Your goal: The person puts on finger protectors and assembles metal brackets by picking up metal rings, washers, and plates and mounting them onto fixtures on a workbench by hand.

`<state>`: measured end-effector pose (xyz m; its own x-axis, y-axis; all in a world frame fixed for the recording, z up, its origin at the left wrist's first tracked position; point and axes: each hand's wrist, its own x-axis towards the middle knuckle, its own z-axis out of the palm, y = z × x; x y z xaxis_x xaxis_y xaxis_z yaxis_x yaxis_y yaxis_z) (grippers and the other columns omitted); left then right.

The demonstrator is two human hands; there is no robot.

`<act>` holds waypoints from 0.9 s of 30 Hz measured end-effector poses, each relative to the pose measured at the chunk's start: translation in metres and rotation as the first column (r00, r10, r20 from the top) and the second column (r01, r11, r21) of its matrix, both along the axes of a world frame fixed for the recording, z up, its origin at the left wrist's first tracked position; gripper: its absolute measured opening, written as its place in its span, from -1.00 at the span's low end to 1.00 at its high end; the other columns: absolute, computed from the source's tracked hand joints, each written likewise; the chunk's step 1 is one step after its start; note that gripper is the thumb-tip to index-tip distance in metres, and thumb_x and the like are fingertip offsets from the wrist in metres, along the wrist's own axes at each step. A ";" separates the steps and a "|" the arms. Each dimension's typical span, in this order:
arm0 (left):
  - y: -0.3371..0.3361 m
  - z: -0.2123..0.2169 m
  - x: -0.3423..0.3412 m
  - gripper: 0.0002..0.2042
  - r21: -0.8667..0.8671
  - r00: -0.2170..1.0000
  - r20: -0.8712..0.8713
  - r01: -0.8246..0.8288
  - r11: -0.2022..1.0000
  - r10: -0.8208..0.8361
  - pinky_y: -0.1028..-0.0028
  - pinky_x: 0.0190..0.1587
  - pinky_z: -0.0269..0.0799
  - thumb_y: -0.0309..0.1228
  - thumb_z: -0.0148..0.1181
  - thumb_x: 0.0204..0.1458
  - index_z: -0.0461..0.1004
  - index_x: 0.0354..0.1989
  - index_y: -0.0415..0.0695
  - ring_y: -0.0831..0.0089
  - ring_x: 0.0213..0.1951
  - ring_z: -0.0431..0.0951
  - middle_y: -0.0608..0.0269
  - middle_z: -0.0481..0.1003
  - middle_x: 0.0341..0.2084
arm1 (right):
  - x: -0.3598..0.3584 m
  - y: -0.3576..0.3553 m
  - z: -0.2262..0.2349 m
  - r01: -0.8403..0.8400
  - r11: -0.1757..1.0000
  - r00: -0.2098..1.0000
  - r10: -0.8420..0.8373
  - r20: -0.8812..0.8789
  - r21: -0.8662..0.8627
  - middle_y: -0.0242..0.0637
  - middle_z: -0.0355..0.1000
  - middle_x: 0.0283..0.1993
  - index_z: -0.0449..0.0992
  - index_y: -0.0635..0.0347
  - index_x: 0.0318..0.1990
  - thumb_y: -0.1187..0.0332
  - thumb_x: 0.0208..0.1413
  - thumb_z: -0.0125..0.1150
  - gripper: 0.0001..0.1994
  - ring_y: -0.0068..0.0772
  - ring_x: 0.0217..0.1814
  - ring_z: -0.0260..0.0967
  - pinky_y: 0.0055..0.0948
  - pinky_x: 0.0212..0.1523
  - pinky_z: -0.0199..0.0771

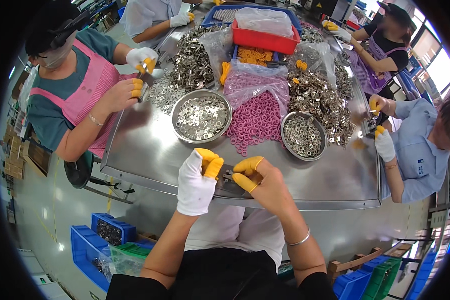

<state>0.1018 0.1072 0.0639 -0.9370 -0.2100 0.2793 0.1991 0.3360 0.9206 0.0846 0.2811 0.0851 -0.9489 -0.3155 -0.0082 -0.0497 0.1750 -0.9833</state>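
Observation:
My left hand (198, 182), in a white glove with yellow finger covers, is closed at the table's front edge. What its fingers hold, if anything, is hidden. Bare apart from yellow finger covers, my right hand (261, 184) is curled in a pinch opposite it, its grip hard to see. Between the two sits a small dark metal fixture (228, 176), close to the right fingertips. Beyond my hands, a round metal bowl (175, 116) of silvery washers stands left and a smaller bowl (321, 150) of metal rings right. Pink rings (252, 120) are heaped between the bowls.
Piles of metal clips (192, 60) cover the table's far left and right (320, 100). A red tray (270, 40) and orange parts (255, 56) stand at the back. Co-workers sit around the steel table (150, 150). Blue bins (87, 250) stand on the floor at lower left.

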 end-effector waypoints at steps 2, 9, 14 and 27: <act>-0.002 -0.006 0.004 -0.84 -0.003 0.999 -0.031 -0.027 1.000 0.027 0.49 -0.39 0.40 -0.66 0.18 0.01 0.45 -0.24 -0.20 0.51 -0.50 0.45 0.30 0.54 -0.44 | -0.007 0.004 0.002 -0.028 1.000 0.999 0.028 0.043 -0.003 -0.31 0.47 -0.12 0.57 0.23 -0.05 0.55 0.07 0.25 -0.74 -0.57 -0.37 0.31 -0.60 -0.33 0.37; 0.002 0.003 0.008 -0.81 -0.114 0.993 0.081 -0.074 0.991 0.083 0.48 -0.38 0.42 -0.66 0.19 0.00 0.44 -0.21 -0.19 0.47 -0.50 0.47 0.27 0.54 -0.43 | -0.022 0.008 -0.022 0.464 0.635 0.794 0.011 -0.608 0.617 -0.27 0.40 -0.22 0.56 0.15 -0.04 0.43 0.04 0.27 -0.72 -0.28 -0.33 0.38 -0.39 -0.32 0.43; -0.006 0.014 0.015 -0.83 -0.132 0.985 0.155 -0.053 0.990 0.074 0.47 -0.37 0.42 -0.65 0.19 0.00 0.46 -0.24 -0.18 0.45 -0.49 0.49 0.25 0.54 -0.42 | -0.008 0.015 -0.030 0.458 0.710 0.791 -0.050 -0.610 0.535 -0.26 0.37 -0.21 0.54 0.16 -0.16 0.40 0.06 0.26 -0.81 -0.23 -0.26 0.39 -0.32 -0.31 0.44; -0.015 0.015 0.011 -0.79 0.329 0.930 0.348 -0.004 0.944 -0.118 0.47 -0.38 0.43 -0.66 0.19 -0.01 0.49 -0.17 -0.20 0.41 -0.49 0.51 0.25 0.54 -0.39 | -0.004 0.025 -0.029 0.390 0.837 0.816 -0.120 -0.566 0.385 -0.32 0.38 -0.33 0.48 0.24 -0.30 0.57 -0.01 0.29 -0.86 -0.44 -0.52 0.28 -0.44 -0.42 0.35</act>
<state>0.1130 0.0923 0.0784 -0.9733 -0.1737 -0.1502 -0.1543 0.0108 0.9880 0.0804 0.3057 0.0564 -0.9006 -0.1456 0.4095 -0.3922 0.6780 -0.6216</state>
